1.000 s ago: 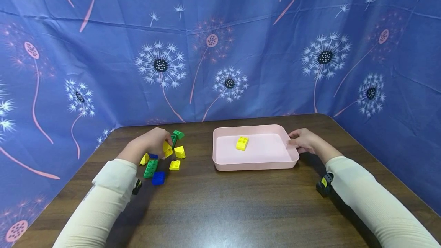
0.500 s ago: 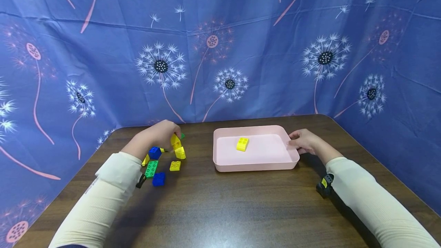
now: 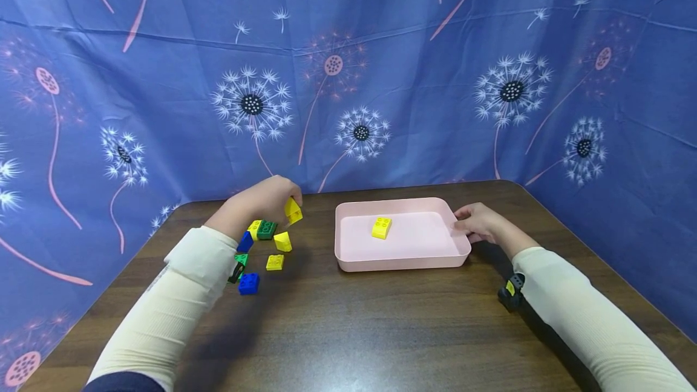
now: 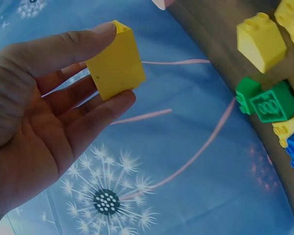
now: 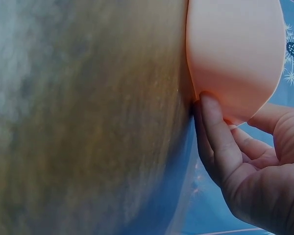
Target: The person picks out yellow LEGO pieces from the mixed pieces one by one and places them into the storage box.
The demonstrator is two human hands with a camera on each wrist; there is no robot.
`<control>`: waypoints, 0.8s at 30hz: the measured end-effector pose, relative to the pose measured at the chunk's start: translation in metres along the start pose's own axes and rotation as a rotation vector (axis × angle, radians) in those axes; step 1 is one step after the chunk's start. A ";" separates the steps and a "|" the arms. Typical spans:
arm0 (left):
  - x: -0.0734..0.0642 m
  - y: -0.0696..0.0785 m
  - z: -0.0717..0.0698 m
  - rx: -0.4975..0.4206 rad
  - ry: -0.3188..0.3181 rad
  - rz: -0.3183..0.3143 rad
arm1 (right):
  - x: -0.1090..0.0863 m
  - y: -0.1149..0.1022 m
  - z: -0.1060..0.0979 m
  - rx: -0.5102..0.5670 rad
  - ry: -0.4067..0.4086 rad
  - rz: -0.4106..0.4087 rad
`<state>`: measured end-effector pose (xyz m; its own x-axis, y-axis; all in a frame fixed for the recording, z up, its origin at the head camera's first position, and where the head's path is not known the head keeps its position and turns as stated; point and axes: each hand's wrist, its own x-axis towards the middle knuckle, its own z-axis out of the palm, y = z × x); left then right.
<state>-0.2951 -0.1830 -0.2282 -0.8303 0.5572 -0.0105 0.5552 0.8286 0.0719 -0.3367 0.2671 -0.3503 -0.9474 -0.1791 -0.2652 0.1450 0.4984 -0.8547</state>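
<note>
My left hand [image 3: 268,198] pinches a yellow sloped toy brick [image 3: 293,211] between thumb and fingers, raised above the far left of the table. In the left wrist view the yellow brick [image 4: 116,63] shows a smooth flat face. Below that hand lie loose bricks: a dark green brick [image 3: 267,230], a yellow sloped brick [image 3: 282,241], a flat yellow brick [image 3: 274,262] and a blue brick [image 3: 248,284], among others. At the right, my right hand [image 3: 481,224] grips the end wall of a pink tray [image 3: 403,262]. One yellow brick [image 3: 381,227] sits inside the tray.
The brown wooden table [image 3: 348,325] ends at a blue dandelion-print cloth [image 3: 425,138] behind it and at the sides. My left wrist and its black camera [image 3: 237,272] partly cover a green brick [image 3: 242,258].
My left hand has lifted the yellow sloped brick out of the pile and carried it up and to the right. Green bricks near it have shifted. My right hand stays at the tray.
</note>
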 end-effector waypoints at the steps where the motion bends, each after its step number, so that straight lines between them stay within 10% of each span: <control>1: 0.002 0.002 -0.001 -0.005 0.001 -0.001 | 0.000 0.000 0.000 0.001 -0.002 0.000; 24: 0.052 0.040 0.003 -0.086 0.076 0.098 | -0.001 0.000 0.001 -0.007 -0.004 -0.013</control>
<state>-0.3160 -0.1207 -0.2286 -0.7753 0.6270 0.0764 0.6305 0.7608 0.1538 -0.3353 0.2665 -0.3509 -0.9480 -0.1892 -0.2560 0.1308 0.5015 -0.8552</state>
